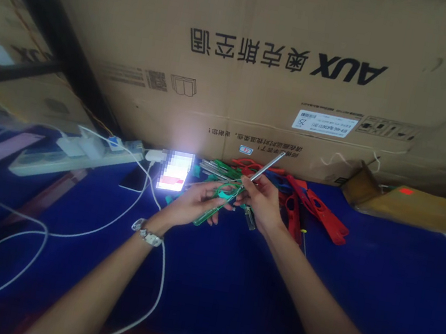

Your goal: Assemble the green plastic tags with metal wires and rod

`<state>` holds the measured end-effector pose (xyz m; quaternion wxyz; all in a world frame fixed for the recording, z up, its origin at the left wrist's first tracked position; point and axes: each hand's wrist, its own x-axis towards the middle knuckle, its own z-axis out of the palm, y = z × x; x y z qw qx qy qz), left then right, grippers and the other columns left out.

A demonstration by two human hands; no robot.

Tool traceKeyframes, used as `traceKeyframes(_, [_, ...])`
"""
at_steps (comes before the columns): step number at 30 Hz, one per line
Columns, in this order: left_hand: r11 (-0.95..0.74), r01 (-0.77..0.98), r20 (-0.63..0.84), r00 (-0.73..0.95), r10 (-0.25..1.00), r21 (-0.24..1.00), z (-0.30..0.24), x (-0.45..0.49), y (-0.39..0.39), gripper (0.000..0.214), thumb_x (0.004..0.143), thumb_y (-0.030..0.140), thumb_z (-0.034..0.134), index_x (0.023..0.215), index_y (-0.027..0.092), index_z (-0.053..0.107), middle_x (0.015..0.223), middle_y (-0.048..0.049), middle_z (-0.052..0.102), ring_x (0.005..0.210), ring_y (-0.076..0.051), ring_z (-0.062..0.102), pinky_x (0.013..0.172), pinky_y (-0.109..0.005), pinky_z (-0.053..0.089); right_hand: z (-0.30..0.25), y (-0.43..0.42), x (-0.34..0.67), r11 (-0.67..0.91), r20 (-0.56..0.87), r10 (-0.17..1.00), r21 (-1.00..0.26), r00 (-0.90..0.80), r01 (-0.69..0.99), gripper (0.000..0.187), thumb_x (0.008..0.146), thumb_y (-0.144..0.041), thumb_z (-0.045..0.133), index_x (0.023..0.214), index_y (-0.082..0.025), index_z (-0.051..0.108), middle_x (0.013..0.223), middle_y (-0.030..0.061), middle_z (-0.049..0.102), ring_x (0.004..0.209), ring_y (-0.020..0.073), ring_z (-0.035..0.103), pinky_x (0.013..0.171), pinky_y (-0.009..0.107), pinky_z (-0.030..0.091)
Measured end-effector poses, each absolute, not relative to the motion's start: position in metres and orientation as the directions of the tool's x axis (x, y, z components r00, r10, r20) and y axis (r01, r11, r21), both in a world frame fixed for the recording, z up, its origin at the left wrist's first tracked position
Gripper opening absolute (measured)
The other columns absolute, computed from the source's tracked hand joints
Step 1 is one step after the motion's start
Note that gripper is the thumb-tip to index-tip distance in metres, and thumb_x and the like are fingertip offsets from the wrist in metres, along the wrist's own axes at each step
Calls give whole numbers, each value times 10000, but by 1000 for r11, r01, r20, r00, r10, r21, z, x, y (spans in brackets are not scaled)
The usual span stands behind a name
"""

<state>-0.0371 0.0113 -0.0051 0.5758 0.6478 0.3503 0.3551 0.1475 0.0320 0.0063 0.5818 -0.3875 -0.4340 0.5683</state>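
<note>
In front of me I hold a screwdriver (267,165) slantwise, its long metal shaft pointing up and to the right and its translucent green handle low on the left. The fingers of my left hand (190,205) are closed around the handle side. My right hand (265,202) pinches the shaft just above the handle. A thin green band or cord (225,190) loops between both hands; how it is fastened cannot be made out. Behind the hands lies a pile of more screwdrivers (219,170) and red-handled tools (322,214), partly hidden by my fingers.
A lit phone (174,174) stands left of the pile. Further left is a power strip (78,154) with chargers, and a white cable (162,277) runs past my left wrist. A large cardboard box (249,16) walls the back. A brown packet (426,210) lies at right on the blue tabletop (235,296).
</note>
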Motion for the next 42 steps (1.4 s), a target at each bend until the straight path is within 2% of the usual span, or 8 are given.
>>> traceKeyframes(8, [-15, 34, -5, 522, 853, 999, -5, -30, 10, 503, 893, 393, 683, 1317, 150, 562, 1087, -131, 739, 673, -136, 725, 654, -289, 613, 9, 34, 153, 47, 62, 997, -959, -48, -278, 496, 573, -465, 901, 810, -186, 567, 536, -64, 614, 400, 103, 577, 370, 209, 525])
traceKeyframes(13, [-128, 51, 87, 493, 866, 990, -1, -32, 9, 404, 870, 398, 698, 1189, 157, 639, 1079, -104, 727, 862, -173, 704, 770, -336, 595, 13, 36, 151, 28, 51, 995, -969, -87, -244, 494, 539, -449, 920, 764, -188, 567, 526, -69, 603, 392, 98, 568, 365, 214, 535])
traceKeyframes(18, [-218, 264, 170, 192, 967, 940, 7, -46, 14, 346, 941, 485, 552, 989, 160, 662, 852, -55, 703, 677, -141, 625, 631, -274, 516, 10, 36, 150, -4, 21, 994, -972, -105, -234, 484, 551, -458, 914, 755, -197, 560, 517, -64, 612, 397, 101, 571, 377, 224, 557])
traceKeyframes(21, [-283, 500, 292, 63, 954, 818, 17, -68, 8, 256, 942, 391, 540, 869, 172, 648, 791, -44, 688, 673, -155, 605, 639, -278, 503, 4, 36, 146, -21, 7, 992, -973, -122, -229, 444, 597, -452, 893, 759, -200, 565, 508, -60, 614, 402, 104, 580, 389, 226, 568])
traceKeyframes(26, [-365, 785, 373, 185, 909, 500, 21, -115, -18, 138, 896, 169, 547, 910, 200, 681, 910, -46, 691, 770, -179, 634, 793, -326, 514, -1, 30, 134, -41, -11, 990, -977, -140, -210, 432, 621, -441, 883, 793, -192, 574, 485, -54, 604, 406, 110, 585, 386, 220, 565])
traceKeyframes(31, [-380, 879, 276, 304, 912, 287, 10, -133, -31, 77, 865, 177, 625, 898, 195, 693, 886, -73, 656, 896, -249, 629, 820, -381, 515, 0, 21, 122, -68, -33, 987, -974, -160, -217, 451, 588, -426, 910, 775, -193, 573, 488, -53, 610, 405, 102, 573, 389, 224, 571])
traceKeyframes(36, [-392, 881, 297, 312, 902, 265, 10, -126, -35, 113, 870, 148, 623, 945, 195, 693, 964, -76, 650, 986, -252, 627, 909, -398, 510, -1, 15, 116, -73, -34, 984, -974, -178, -216, 397, 628, -393, 895, 768, -190, 584, 496, -52, 611, 404, 99, 572, 390, 226, 574])
traceKeyframes(42, [-442, 821, 306, 344, 888, 361, 6, -98, -45, 116, 912, 151, 585, 950, 191, 687, 993, -79, 669, 1012, -254, 612, 922, -406, 500, 1, 8, 138, -75, -51, 990, -979, -131, -188, 428, 570, -388, 925, 746, -182, 595, 504, -36, 621, 403, 105, 579, 384, 231, 576])
